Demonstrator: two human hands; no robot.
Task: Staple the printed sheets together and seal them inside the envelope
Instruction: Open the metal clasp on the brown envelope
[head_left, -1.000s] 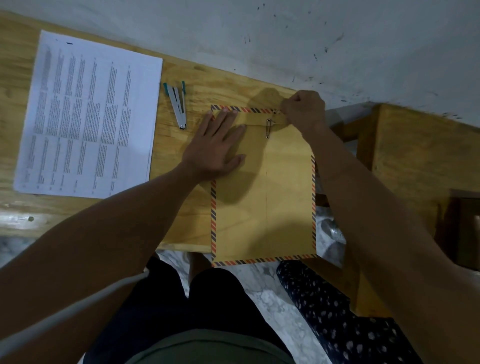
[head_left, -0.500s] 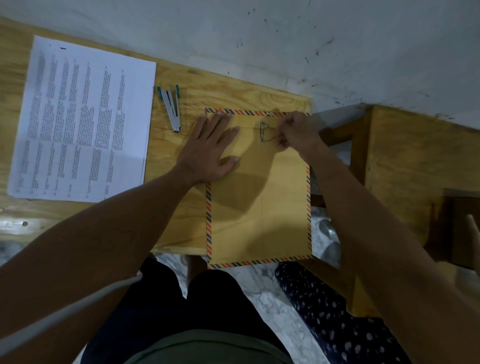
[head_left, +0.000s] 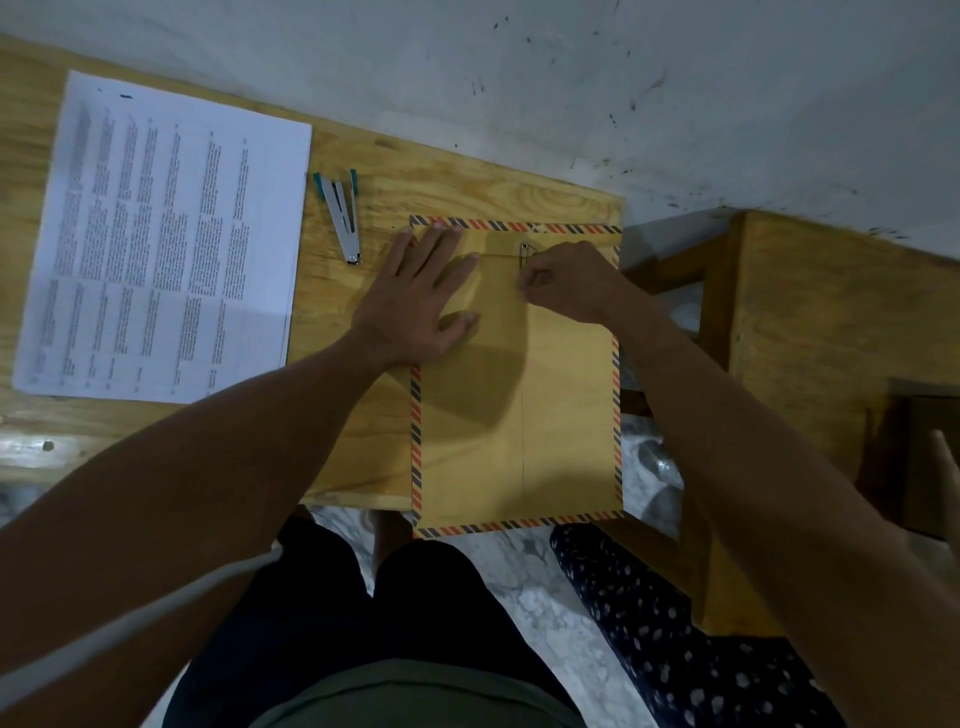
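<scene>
A brown envelope (head_left: 519, 415) with a striped red and blue border lies on the wooden table (head_left: 415, 176), its lower end overhanging the front edge. My left hand (head_left: 421, 296) presses flat on its upper left part. My right hand (head_left: 566, 283) pinches the string of the clasp (head_left: 524, 254) just below the folded flap. Printed sheets (head_left: 161, 239) lie at the left of the table. A silver stapler (head_left: 340, 215) with teal ends rests between the sheets and the envelope.
A white wall (head_left: 519, 78) runs along the table's far edge. A wooden piece of furniture (head_left: 831, 322) stands at the right. Below are my legs, a dotted dark cloth (head_left: 675, 623) and a marble floor.
My right hand moved from the flap's top right corner down to the clasp and now pinches the string there. My left hand stayed flat on the envelope.
</scene>
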